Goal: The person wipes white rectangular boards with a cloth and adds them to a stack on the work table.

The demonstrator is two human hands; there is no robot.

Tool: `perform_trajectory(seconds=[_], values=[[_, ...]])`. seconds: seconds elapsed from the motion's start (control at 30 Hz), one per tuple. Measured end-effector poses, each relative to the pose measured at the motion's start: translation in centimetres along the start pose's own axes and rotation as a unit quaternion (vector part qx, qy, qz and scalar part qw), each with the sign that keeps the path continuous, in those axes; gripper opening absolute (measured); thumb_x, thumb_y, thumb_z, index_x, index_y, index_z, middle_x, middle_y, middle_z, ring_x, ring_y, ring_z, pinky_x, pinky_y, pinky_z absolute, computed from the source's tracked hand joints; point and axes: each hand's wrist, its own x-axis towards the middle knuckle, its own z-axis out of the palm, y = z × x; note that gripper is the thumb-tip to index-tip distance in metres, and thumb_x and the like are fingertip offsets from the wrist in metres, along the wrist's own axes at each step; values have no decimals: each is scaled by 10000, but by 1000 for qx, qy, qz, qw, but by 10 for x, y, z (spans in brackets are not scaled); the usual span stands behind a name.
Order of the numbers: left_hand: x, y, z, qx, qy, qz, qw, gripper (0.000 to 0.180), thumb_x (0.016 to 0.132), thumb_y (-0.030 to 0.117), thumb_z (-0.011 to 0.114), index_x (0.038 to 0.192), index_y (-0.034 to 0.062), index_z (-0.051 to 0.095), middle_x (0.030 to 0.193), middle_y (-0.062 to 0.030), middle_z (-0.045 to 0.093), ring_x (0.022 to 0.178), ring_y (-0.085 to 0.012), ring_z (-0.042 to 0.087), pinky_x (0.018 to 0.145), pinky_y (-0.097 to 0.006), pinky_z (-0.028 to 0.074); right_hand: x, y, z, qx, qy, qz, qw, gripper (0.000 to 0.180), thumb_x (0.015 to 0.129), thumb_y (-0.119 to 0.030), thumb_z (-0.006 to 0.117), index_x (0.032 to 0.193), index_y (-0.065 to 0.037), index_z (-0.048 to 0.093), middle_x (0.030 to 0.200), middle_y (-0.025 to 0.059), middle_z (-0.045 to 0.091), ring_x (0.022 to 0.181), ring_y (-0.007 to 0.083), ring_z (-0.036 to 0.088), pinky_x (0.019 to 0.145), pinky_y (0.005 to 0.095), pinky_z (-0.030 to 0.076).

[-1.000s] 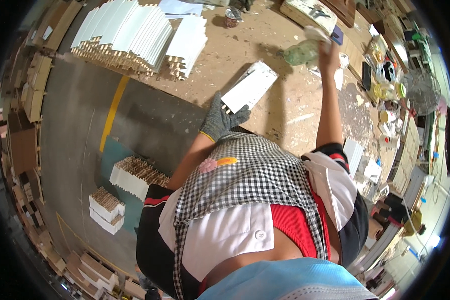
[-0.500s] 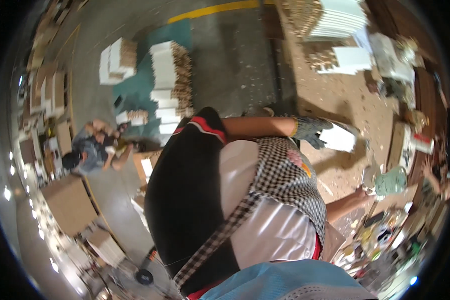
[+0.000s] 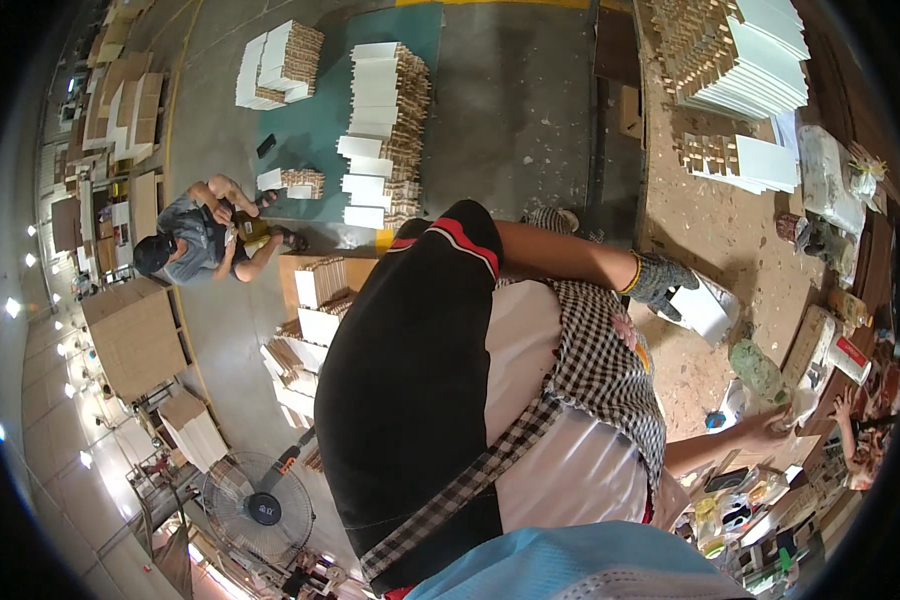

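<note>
My left hand (image 3: 665, 283), in a dark grey knitted glove, is closed on the near end of a white panel (image 3: 705, 312) held over the brown workbench (image 3: 710, 215). My bare right hand (image 3: 768, 428) reaches across the bench among small items; its fingers are too small and partly hidden to read. Close to it lies a greenish, rounded object (image 3: 757, 370), its kind unclear. Between that and my forearm is a clear container with a blue part (image 3: 715, 420).
Stacks of white panels (image 3: 745, 70) stand on the bench, with more panels (image 3: 375, 110) on a green floor mat. A person (image 3: 195, 235) sits low at the left. Another person's hand (image 3: 842, 405) shows at the right. A fan (image 3: 262, 508) stands behind me.
The view has shifted, so the scene sits differently in the picture. My right hand has moved away from the greenish object, farther across the bench. My left hand still grips the white panel.
</note>
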Motion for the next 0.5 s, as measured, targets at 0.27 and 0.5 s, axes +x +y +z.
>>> perform_trajectory(seconds=[0.27,0.5], values=[[31,-13,-29,554,-4,200,808,271,897,158,578,1152,71,603,1148,-124,645,969,-206,590,891,-352,479,-177,-154,24,211,-377,-286,855,632,878,-322,703,1433,-145,456,1429,173,465,1294,326,431,1051,481,321],[54,19,8,23,168,-22,985,411,980,416,525,1194,71,591,1044,-67,651,894,-198,619,802,-350,516,-176,-157,84,233,-334,-134,903,358,958,-134,533,1306,-79,601,1417,126,529,1260,331,502,1124,442,307]])
